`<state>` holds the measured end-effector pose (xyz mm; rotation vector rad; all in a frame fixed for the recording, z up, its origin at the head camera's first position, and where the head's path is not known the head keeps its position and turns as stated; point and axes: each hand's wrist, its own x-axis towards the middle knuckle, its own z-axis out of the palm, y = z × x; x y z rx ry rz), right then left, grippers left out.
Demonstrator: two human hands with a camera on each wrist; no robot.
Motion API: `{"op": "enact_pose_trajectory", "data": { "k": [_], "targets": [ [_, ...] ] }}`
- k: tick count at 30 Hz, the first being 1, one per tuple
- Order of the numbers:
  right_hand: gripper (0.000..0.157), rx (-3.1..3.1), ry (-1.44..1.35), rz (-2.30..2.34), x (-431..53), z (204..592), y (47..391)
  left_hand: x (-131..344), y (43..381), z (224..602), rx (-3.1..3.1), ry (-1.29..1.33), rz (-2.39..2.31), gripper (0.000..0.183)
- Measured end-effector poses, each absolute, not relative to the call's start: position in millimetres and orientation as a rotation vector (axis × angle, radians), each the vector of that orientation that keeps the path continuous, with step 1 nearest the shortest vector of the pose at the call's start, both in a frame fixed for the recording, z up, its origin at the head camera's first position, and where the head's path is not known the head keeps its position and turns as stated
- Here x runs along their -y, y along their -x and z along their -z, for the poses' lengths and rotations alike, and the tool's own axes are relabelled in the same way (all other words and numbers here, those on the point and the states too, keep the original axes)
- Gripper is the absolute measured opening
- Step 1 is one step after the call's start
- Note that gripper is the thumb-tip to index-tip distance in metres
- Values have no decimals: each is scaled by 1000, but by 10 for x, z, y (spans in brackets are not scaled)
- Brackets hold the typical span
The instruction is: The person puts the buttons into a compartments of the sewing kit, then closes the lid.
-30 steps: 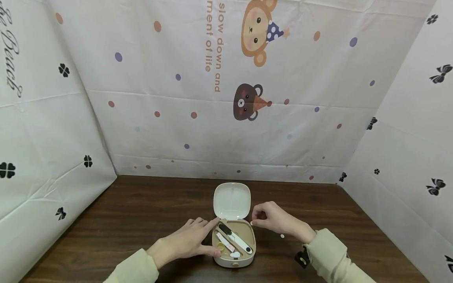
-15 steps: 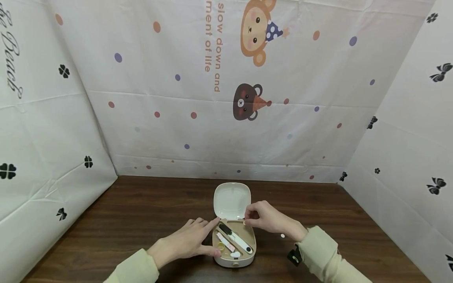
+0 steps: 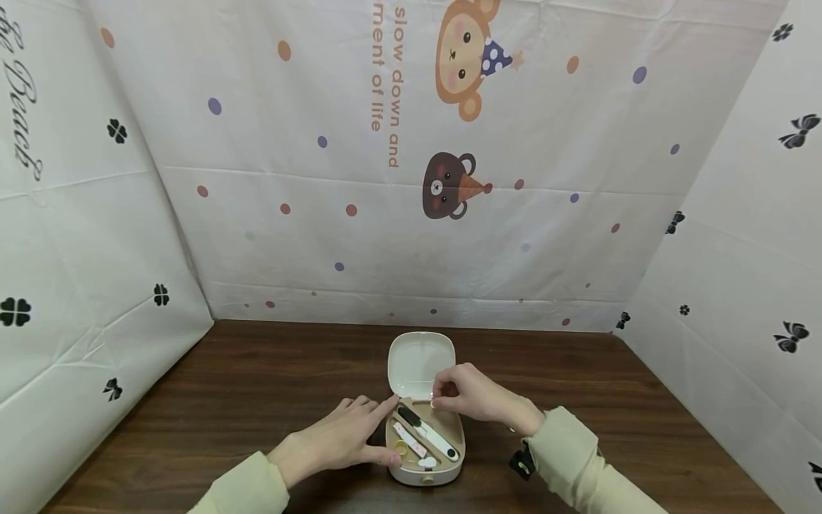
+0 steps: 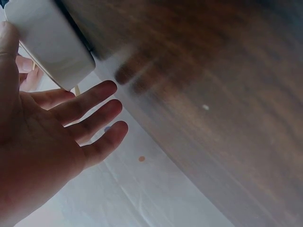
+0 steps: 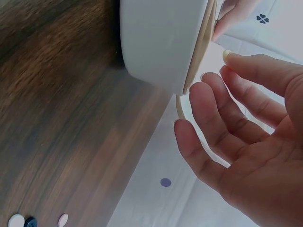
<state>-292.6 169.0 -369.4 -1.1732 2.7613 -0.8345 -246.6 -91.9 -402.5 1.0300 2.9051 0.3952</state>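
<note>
A small white box with a beige insert stands on the table, its lid raised at the back. In the insert lie a black-and-white tool, a white strip with pink marks, a yellow ring and a small white piece. My left hand rests along the box's left side, index finger at the hinge corner, thumb at the front. My right hand is over the insert's back right part, pinching a tiny pale yellowish piece between thumb and index finger.
In the right wrist view, a white disc, a dark button and a pale pink piece lie on the brown wooden table. Printed white cloth hangs behind and at both sides. A black device hangs under my right wrist.
My right hand has moved left with the tiny pale piece, from beside the box's right edge to over the insert near the lid. My left hand and the box have stayed put.
</note>
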Motion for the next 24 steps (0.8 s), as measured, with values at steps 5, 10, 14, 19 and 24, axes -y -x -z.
{"op": "enact_pose_trajectory", "data": {
  "k": [5, 10, 14, 19, 24],
  "targets": [
    [14, -2767, 1214, 817, -1637, 3702, 2939, 912, 2476, 4036, -2897, -1024, -389, 100],
    [15, -2779, 1211, 786, -1581, 3697, 2947, 910, 2484, 4048, -2891, -1014, -386, 101],
    [15, -2784, 1215, 762, -1551, 3694, 2950, 913, 2482, 4050, -2893, -1013, -385, 101],
    [15, -2783, 1213, 735, -1510, 3708, 2951, 919, 2485, 4055, -2899, -1021, -384, 100],
    [16, -2793, 1211, 699, -1459, 3713, 2938, 922, 2487, 4056, -2900, -1028, -380, 100]
  ]
}}
